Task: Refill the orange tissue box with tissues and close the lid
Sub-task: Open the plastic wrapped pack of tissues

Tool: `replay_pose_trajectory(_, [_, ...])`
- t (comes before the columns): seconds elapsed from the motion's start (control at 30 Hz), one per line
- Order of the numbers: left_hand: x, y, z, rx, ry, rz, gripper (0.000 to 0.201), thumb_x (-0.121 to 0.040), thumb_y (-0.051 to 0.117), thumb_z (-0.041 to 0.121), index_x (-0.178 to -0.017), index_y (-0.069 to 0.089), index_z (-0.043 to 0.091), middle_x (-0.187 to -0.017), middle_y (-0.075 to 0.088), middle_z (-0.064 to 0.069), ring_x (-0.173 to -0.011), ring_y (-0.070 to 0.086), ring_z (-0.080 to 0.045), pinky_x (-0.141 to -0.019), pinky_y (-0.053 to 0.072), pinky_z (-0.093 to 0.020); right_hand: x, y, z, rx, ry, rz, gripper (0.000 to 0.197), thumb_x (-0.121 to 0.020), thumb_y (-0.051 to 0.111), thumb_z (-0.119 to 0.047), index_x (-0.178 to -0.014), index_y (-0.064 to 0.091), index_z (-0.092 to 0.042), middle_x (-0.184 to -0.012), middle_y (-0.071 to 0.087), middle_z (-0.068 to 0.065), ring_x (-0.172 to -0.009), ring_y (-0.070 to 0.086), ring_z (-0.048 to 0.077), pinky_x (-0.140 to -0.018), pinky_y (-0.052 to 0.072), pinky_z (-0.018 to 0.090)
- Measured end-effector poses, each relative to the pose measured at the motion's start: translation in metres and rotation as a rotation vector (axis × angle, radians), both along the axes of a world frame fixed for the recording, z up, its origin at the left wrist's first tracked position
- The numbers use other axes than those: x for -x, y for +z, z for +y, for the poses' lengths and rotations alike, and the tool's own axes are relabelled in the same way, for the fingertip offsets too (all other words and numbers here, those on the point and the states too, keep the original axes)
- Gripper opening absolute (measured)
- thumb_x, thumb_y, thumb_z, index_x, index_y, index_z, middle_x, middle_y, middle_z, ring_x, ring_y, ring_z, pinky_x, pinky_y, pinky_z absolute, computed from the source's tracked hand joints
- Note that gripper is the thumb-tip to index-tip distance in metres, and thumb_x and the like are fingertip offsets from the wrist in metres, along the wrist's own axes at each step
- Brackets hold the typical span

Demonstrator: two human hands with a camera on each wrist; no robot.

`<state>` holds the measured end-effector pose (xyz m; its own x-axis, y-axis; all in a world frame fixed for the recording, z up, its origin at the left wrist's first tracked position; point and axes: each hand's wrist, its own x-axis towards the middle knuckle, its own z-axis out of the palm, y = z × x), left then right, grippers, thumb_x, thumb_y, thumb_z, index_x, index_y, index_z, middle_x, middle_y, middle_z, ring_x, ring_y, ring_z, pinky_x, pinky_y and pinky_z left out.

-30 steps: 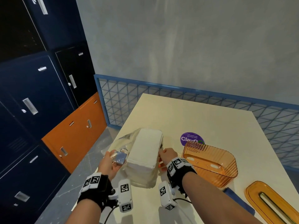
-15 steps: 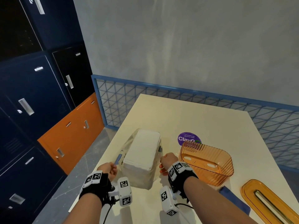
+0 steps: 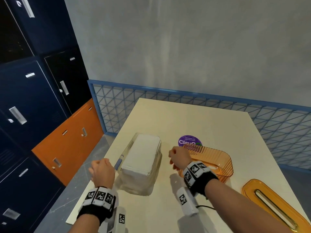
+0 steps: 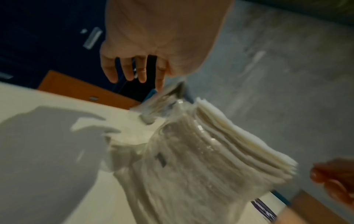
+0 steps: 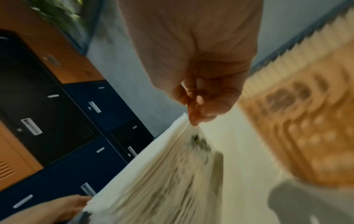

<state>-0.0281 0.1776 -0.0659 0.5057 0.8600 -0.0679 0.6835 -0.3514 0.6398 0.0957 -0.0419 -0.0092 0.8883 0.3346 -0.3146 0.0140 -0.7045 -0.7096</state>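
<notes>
- The cream table carries everything; take the tissue pack on its left part as the landmark.
- Left hand, just left of the pack: its grip is slack, fingers hanging loosely apart, the forefinger tip at the crumpled clear wrap; touching or not, I cannot tell.
- Right hand, just right of the pack: its grip is curled together; the blurred wrist view does not show whether it pinches the wrap.
- Right of the pack, past the right hand, sits the orange box, open-topped.
- Its lid lies nearer and farther right, apart from the box.
- Beyond the box, a purple sticker on the table.
- Behind the table: a blue lattice rail and a grey wall; left of the pack, navy and orange lockers above a grey floor.
- A second ago both hands held the pack raised; it now rests on the table, with both hands drawn off its sides.
</notes>
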Motion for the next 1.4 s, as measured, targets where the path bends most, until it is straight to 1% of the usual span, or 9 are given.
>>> replay_pose_trajectory(0.1, [0.0, 0.026, -0.024, -0.25, -0.07, -0.058, 0.031, -0.099, 0.035, 0.016, -0.1, 0.063, 0.004, -0.128, 0.047, -0.018, -0.119, 0.039, -0.035, -0.095, 0.035, -0.051, -0.019, 0.012, -0.044, 0.216, -0.026, -0.289, 0.028, -0.097, 0.037, -0.018, -0.073, 0.051, -0.012, -0.069, 0.052, 0.001, -0.072, 0.052, 0.025, -0.058, 0.037, 0.026])
replay_pose_trajectory(0.17, [-0.007, 0.029, -0.034, -0.334, -0.191, -0.061, 0.027, -0.097, 0.04, 0.015, -0.107, 0.064, 0.007, -0.126, 0.05, -0.016, -0.119, 0.042, -0.034, -0.096, 0.037, -0.048, -0.031, 0.012, -0.078, 0.369, -0.108, -0.383, 0.023, -0.097, 0.037, -0.02, -0.1, 0.057, -0.009, -0.096, 0.06, 0.007, -0.094, 0.055, 0.028, -0.07, 0.039, 0.029])
replay_pose_trajectory(0.23, [-0.016, 0.031, -0.045, -0.353, -0.346, -0.05, 0.026, -0.095, 0.047, 0.017, -0.113, 0.064, 0.007, -0.123, 0.055, -0.014, -0.117, 0.046, -0.031, -0.093, 0.041, -0.044, -0.039, 0.002, -0.11, 0.565, -0.153, -0.375, 0.028, -0.096, 0.039, -0.016, -0.122, 0.048, -0.011, -0.124, 0.049, 0.011, -0.115, 0.047, 0.029, -0.084, 0.044, 0.037])
replay_pose_trajectory(0.3, [-0.028, 0.031, -0.06, -0.368, -0.476, -0.059, 0.029, -0.093, 0.052, 0.02, -0.116, 0.063, 0.006, -0.123, 0.056, -0.013, -0.116, 0.049, -0.031, -0.091, 0.044, -0.043, -0.041, -0.009, -0.135, 0.747, -0.215, -0.292, 0.036, -0.094, 0.041, -0.015, -0.13, 0.038, -0.015, -0.135, 0.036, 0.01, -0.123, 0.038, 0.029, -0.097, 0.04, 0.042])
replay_pose_trajectory(0.4, [-0.044, 0.029, -0.081, -0.357, -0.569, 0.019, 0.042, -0.091, 0.055, 0.035, -0.121, 0.058, 0.007, -0.126, 0.053, -0.012, -0.12, 0.047, -0.029, -0.091, 0.045, -0.041, -0.044, -0.024, -0.158, 0.703, -0.303, -0.093, 0.039, -0.094, 0.04, -0.013, -0.132, 0.034, -0.008, -0.137, 0.039, 0.015, -0.125, 0.041, 0.032, -0.103, 0.038, 0.043])
replay_pose_trajectory(0.53, [-0.054, 0.019, -0.092, -0.431, -0.579, 0.291, 0.057, -0.087, 0.049, 0.057, -0.121, 0.048, 0.011, -0.126, 0.045, -0.007, -0.118, 0.044, -0.025, -0.09, 0.044, -0.037, -0.041, -0.028, -0.159, 0.576, -0.255, -0.025, 0.034, -0.097, 0.036, -0.01, -0.128, 0.042, 0.003, -0.131, 0.051, 0.022, -0.117, 0.054, 0.033, -0.094, 0.046, 0.035])
replay_pose_trajectory(0.67, [-0.055, 0.015, -0.092, -0.452, -0.559, 0.357, 0.048, -0.091, 0.047, 0.046, -0.125, 0.043, 0.013, -0.13, 0.042, -0.007, -0.121, 0.042, -0.025, -0.093, 0.041, -0.037, -0.036, -0.025, -0.148, 0.514, -0.243, 0.006, 0.034, -0.097, 0.035, -0.01, -0.126, 0.05, 0.001, -0.13, 0.055, 0.019, -0.117, 0.056, 0.031, -0.094, 0.046, 0.031])
replay_pose_trajectory(1.0, [-0.057, 0.023, -0.081, -0.293, -0.568, 0.209, 0.03, -0.097, 0.045, 0.03, -0.113, 0.054, 0.006, -0.119, 0.05, -0.012, -0.113, 0.049, -0.029, -0.089, 0.047, -0.041, -0.028, -0.022, -0.145, 0.503, -0.144, -0.005, 0.035, -0.098, 0.035, -0.014, -0.129, 0.047, -0.002, -0.131, 0.054, 0.017, -0.118, 0.055, 0.028, -0.094, 0.046, 0.029])
replay_pose_trajectory(1.4, [-0.052, 0.043, -0.09, -0.476, -0.584, 0.29, 0.023, -0.097, 0.034, 0.008, -0.109, 0.053, 0.007, -0.111, 0.059, -0.008, -0.098, 0.061, -0.023, -0.075, 0.047, -0.03, -0.034, -0.023, -0.144, 0.589, -0.101, -0.023, 0.039, -0.097, 0.035, -0.013, -0.134, 0.04, -0.004, -0.137, 0.045, 0.017, -0.123, 0.048, 0.031, -0.1, 0.042, 0.035])
